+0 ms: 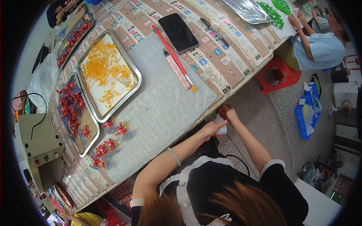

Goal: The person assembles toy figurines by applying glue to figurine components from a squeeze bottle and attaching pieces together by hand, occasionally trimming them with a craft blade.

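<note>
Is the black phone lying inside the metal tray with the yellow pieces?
No, the black phone lies on the table top, apart from the metal tray holding the yellow pieces.

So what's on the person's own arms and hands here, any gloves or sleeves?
No gloves: both hands are bare. The left hand has a pale green bangle on its forearm. The right hand wears nothing. Short black sleeves with white cuffs end above the elbows.
</note>
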Demonstrator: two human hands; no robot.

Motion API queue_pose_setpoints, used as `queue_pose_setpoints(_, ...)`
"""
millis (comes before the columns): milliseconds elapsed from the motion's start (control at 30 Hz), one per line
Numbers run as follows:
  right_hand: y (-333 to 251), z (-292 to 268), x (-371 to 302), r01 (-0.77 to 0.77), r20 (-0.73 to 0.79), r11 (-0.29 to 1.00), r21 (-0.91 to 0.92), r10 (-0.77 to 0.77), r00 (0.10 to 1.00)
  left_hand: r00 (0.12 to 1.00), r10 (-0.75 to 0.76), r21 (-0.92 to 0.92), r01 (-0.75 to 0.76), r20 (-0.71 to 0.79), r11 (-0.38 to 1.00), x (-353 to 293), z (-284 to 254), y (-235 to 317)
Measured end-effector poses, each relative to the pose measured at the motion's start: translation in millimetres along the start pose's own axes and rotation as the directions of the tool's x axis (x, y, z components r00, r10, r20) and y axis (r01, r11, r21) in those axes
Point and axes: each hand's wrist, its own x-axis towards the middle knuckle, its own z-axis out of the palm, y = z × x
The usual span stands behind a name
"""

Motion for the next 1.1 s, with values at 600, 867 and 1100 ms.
queue_pose_setpoints(600, -16, -49, -45, 0.198, -0.478, 0.978, 0.059, -0.146, 0.866, 0.997, 0.072, 0.171, -0.064, -0.038, 0.983, 6, 1, -8)
queue_pose_setpoints(867, -184, -14, -73, 0.708, -0.261, 0.705, 0.040, -0.676, 0.689, 0.914, 0.404, 0.410, -0.384, 0.040, 0.827, -107, 19, 68)
queue_pose_setpoints(1100, -252, 18, -6, 0.654, 0.059, 0.454, -0.605, -0.794, 0.605, 0.460, 0.805, 0.658, -0.480, -0.374, 0.580, -153, -31, 137)
